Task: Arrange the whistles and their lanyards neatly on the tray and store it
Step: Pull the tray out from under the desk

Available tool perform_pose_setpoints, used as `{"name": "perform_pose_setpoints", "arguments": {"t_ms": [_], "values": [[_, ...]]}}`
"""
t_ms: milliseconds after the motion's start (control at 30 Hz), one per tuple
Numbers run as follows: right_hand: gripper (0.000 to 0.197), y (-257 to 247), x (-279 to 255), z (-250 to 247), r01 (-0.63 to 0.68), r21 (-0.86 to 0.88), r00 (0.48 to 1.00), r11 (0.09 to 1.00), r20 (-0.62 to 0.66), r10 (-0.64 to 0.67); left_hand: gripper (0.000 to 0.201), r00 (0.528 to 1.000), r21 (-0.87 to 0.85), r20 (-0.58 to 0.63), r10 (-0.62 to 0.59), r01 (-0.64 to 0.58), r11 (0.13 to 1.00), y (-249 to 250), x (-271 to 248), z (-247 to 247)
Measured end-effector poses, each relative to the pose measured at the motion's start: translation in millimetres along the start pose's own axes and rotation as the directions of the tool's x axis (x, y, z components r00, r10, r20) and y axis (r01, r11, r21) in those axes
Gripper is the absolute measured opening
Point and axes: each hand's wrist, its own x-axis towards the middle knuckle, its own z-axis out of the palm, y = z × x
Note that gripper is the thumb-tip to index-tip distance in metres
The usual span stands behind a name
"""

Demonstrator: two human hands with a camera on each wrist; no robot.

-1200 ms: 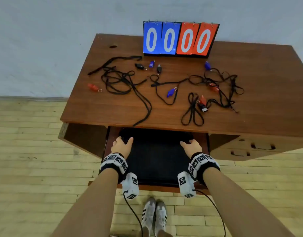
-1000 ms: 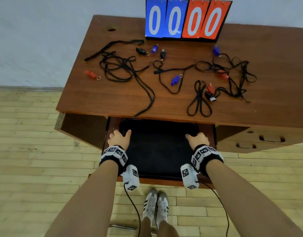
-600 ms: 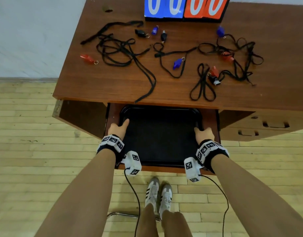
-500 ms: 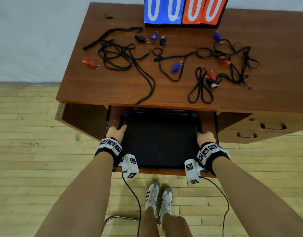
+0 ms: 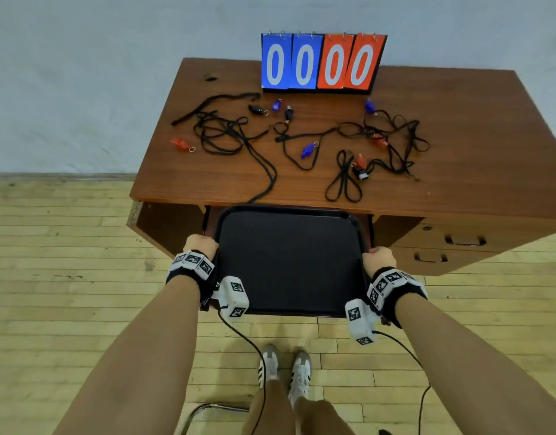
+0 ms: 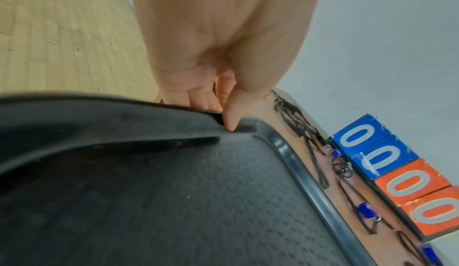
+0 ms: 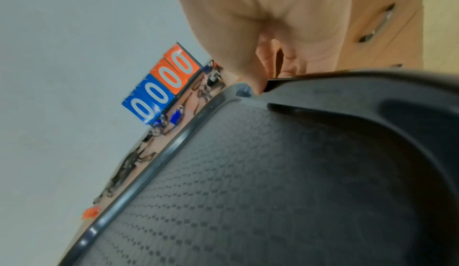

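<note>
Pale wall and light plank flooring are framing a brown wooden table (image 5: pixel 458 146), which is carrying a flip scoreboard (image 5: pixel 323 61) showing 4 zeros at its far edge. Black lanyards (image 5: pixel 229 136) are lying tangled across the tabletop among scattered whistles: a red whistle (image 5: pixel 180 143) is sitting near the left edge, a blue whistle (image 5: pixel 308 150) is lying near the middle, and more red, blue and black ones are mixed into the cords on the right. A black tray (image 5: pixel 289 265) is being held level in front of the table, over the open drawer space. The left hand (image 5: pixel 200 243) is gripping the tray's left rim and the right hand (image 5: pixel 378 258) is gripping the right rim; in each wrist view the thumb is pressing on top of the rim while the fingers (image 6: pixel 201 99) appear to be curling underneath it, though they are mostly hidden. The tray's textured floor is bare.
</note>
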Motion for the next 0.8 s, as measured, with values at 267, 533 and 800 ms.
{"name": "perform_pose_setpoints", "arguments": {"t_ms": [267,533,800], "values": [[0.031,-36.0,-24.8,-32.8,0.127,0.047,0.989,0.991,-0.077,-0.123,0.026,0.994,-0.012,0.04,0.103,-0.102,0.995,37.3,-11.3,-38.9],[0.028,-61.9,-5.2,-7.8,0.166,0.006,0.983,0.986,-0.079,-0.165,0.015,0.997,0.026,0.027,0.078,-0.079,0.997,38.3,23.5,-44.4],[0.03,-81.0,20.9,17.6,0.122,0.033,0.987,0.992,-0.104,-0.118,0.013,0.998,0.067,0.05,0.04,-0.044,0.997,47.6,55.4,-44.2]]}}
